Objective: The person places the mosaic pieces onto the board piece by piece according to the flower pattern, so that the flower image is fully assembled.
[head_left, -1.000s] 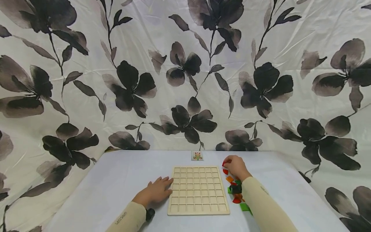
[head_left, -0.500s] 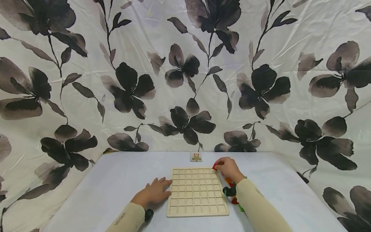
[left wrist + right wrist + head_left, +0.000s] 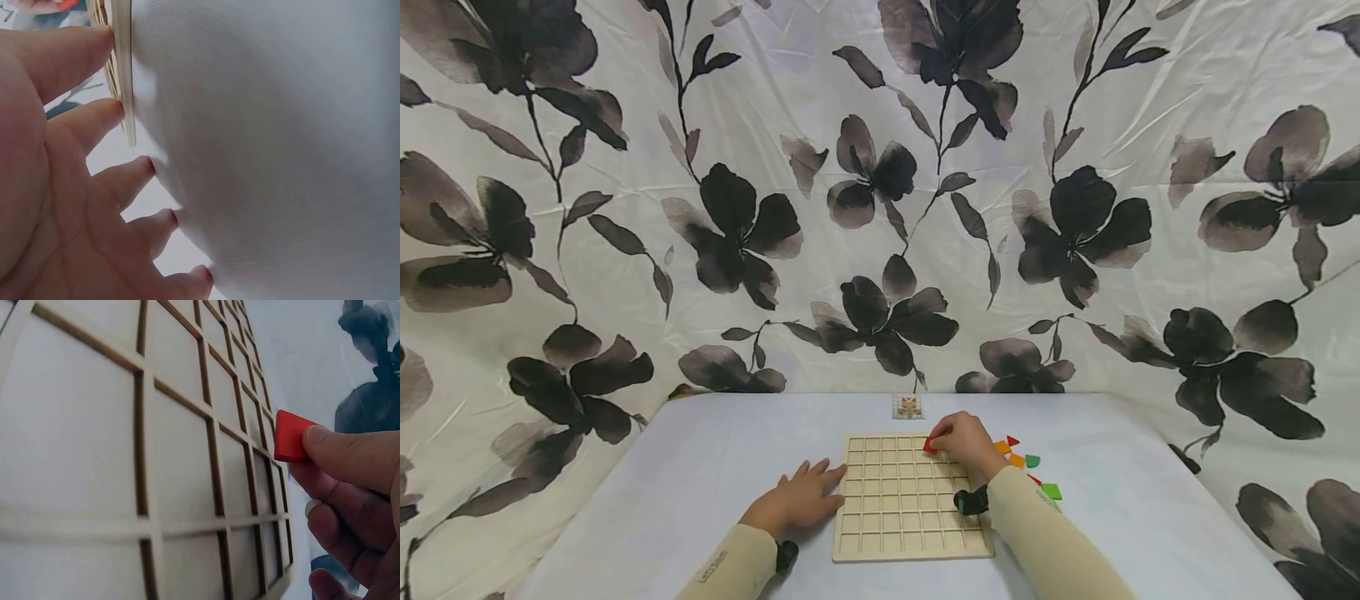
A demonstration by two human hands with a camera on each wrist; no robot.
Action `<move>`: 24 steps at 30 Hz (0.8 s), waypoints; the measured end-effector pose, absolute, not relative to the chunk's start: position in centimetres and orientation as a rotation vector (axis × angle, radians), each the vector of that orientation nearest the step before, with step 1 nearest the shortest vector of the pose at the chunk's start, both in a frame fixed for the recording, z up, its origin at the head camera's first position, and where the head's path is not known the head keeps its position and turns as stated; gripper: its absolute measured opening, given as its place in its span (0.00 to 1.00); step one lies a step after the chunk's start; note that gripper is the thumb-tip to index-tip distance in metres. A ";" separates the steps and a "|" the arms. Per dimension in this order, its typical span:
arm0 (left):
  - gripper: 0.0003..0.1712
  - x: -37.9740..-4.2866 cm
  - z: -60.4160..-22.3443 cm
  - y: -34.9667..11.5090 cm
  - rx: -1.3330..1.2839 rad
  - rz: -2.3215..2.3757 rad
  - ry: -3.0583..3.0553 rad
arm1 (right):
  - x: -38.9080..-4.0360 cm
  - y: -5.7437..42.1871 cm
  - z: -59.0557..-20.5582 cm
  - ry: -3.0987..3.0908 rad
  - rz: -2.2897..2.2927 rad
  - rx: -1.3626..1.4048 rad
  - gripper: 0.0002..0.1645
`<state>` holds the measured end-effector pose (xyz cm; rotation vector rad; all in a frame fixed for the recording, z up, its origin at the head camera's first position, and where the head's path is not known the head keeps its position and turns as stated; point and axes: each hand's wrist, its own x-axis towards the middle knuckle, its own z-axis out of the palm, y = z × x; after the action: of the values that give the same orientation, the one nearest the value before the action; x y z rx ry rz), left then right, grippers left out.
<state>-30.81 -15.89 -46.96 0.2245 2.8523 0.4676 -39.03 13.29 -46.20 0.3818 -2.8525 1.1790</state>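
A pale wooden grid board (image 3: 895,500) lies on the white table, its square cells bare where they show. Over its far edge, right of the middle, my right hand (image 3: 964,442) pinches a red tile (image 3: 291,436) between thumb and fingers; the right wrist view shows the tile just above the cells. My left hand (image 3: 801,496) lies beside the board's left edge with fingers spread. In the left wrist view, the thumb and a finger of the left hand (image 3: 81,181) touch the board's side, and the other fingertips rest on the table.
Loose tiles lie right of the board, among them an orange tile (image 3: 1017,460), a green tile (image 3: 1051,492) and a red triangle (image 3: 1012,441). My right forearm partly hides this group. A small patterned card (image 3: 908,407) lies beyond the board. A floral cloth (image 3: 880,208) hangs behind the table.
My right hand has carried the red tile leftward from the loose tiles to over the board's far edge. More of the tiles on the right now show. The left hand stays in place.
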 end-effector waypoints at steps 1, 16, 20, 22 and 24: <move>0.33 -30.9 -47.0 -15.9 0.222 0.467 2.852 | -39.0 13.1 -46.3 -2.855 1.170 0.394 0.04; 0.33 -31.0 -47.0 -15.9 0.227 0.476 2.848 | -38.7 11.5 -46.6 -2.905 1.136 0.402 0.03; 0.33 -30.8 -46.9 -15.9 0.236 0.477 2.847 | -38.7 11.4 -46.7 -2.908 1.120 0.397 0.03; 0.33 -30.8 -46.7 -15.9 0.243 0.476 2.848 | -38.7 11.4 -46.7 -2.906 1.103 0.404 0.03; 0.33 -30.7 -46.6 -15.9 0.253 0.468 2.851 | -38.8 11.4 -46.8 -2.906 1.098 0.402 0.03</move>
<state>-30.71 -15.94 -46.60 0.2525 2.8513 0.4681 -38.76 11.37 -46.77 0.4024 -2.9057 1.0978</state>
